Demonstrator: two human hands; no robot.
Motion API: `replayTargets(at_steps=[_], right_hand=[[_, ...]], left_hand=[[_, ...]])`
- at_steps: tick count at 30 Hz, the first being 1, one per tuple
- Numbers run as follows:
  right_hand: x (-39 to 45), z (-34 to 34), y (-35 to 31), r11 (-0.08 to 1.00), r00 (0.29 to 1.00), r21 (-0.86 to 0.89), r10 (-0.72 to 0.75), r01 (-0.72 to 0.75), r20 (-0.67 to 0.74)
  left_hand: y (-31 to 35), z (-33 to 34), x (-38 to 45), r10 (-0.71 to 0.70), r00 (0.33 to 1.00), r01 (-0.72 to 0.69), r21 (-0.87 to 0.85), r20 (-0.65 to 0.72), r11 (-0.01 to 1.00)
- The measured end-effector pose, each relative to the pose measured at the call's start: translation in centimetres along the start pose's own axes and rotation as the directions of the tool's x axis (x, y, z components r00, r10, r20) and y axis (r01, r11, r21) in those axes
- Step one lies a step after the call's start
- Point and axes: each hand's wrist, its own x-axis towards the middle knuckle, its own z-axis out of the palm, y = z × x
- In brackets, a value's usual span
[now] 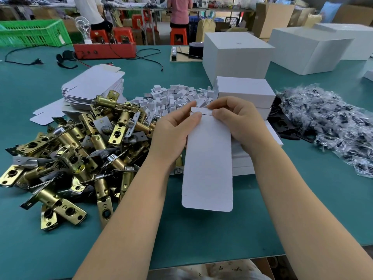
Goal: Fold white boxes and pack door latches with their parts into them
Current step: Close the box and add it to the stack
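Left hand point(171, 130) and right hand point(240, 122) raised, fingers point(220, 112) pinching white box point(207, 164) flaps

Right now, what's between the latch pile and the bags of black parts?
In the head view: the box blank gripped by the left hand and right hand, over stacked white boxes, between latch pile and bags.

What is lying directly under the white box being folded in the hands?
Under the white box, right of it, a stack of closed white boxes shows, with green table below its near end. Both hands grip its far end. What lies beneath its middle is covered.
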Motion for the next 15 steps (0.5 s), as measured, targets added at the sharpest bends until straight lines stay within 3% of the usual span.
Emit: replayTargets(at_steps=[4, 10, 15], right_hand=[[0.1, -0.2, -0.1, 0.999, 0.999, 0.042, 0.012, -0.010, -0.047], [-0.1, -0.2, 0.1, 0.999, 1.000, 0.032, -0.027, 0.027, 0.001], [0.0, -0.3, 0.1, 0.998, 0.999, 0.050, -0.046, 0.046, 0.006]], left_hand=[[0.1, 0.0, -0.3, 0.074, 0.993, -0.081, 0.065, 0.096, 0.995], [-0.3, 1.0, -0.5, 0.174, 0.983, -0.163, 0.169, -0.056, 0.972], [-0.8, 1.2, -0.6, 0.199, 0.977, -0.172, 0.272, -0.077, 0.947]])
